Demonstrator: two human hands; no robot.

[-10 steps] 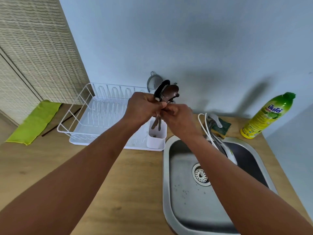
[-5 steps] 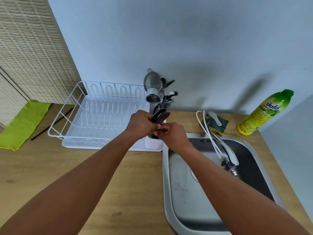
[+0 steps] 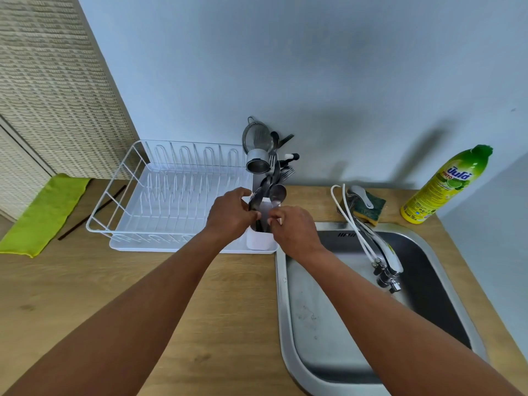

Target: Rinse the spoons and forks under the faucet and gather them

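Observation:
A bunch of steel spoons (image 3: 277, 193) stands bowls-up in the white cutlery cup (image 3: 258, 242) at the right end of the drying rack (image 3: 171, 195). My left hand (image 3: 231, 215) curls around the dark spoon necks from the left. From the right, my right hand (image 3: 294, 228) pinches the handles just above the cup's rim. The lower handles are hidden inside the cup. More forks and utensils (image 3: 281, 171) stand behind, by the wall. The faucet (image 3: 387, 255) hangs over the steel sink (image 3: 314, 315), with no water running.
A strainer and a metal cup (image 3: 257, 161) lean by the wall behind the rack. A sponge (image 3: 370, 208) and a green dish-soap bottle (image 3: 448, 184) sit behind the sink. A green cloth (image 3: 45, 212) and a black stick (image 3: 91, 214) lie left on the wooden counter.
Both hands have lowered the bunch of spoons from in front of the wall down into the white cutlery cup. The utensils behind are now uncovered.

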